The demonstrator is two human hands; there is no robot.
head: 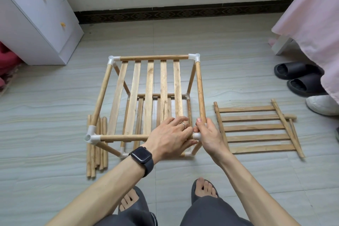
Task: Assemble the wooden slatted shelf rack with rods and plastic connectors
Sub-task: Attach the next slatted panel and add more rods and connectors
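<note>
A two-level wooden rack (pixel 152 86) stands on the floor, with slatted shelves joined by rods and white plastic connectors. My left hand (pixel 170 137) grips the near top rod (pixel 124 137) close to the near right corner. My right hand (pixel 209 135) holds the near right connector (pixel 196 135), its thumb lying along the right side rod (pixel 200 90). The connector is mostly hidden by both hands. A spare slatted panel (pixel 256 128) lies flat to the right. A bundle of loose rods (pixel 97 145) lies at the rack's left.
A white drawer cabinet (pixel 36 16) stands at the back left. A pink cloth (pixel 311 14) hangs at the right, with black slippers (pixel 300 79) and a white shoe (pixel 322 104) beneath it. My own feet (pixel 165 194) are just below the rack.
</note>
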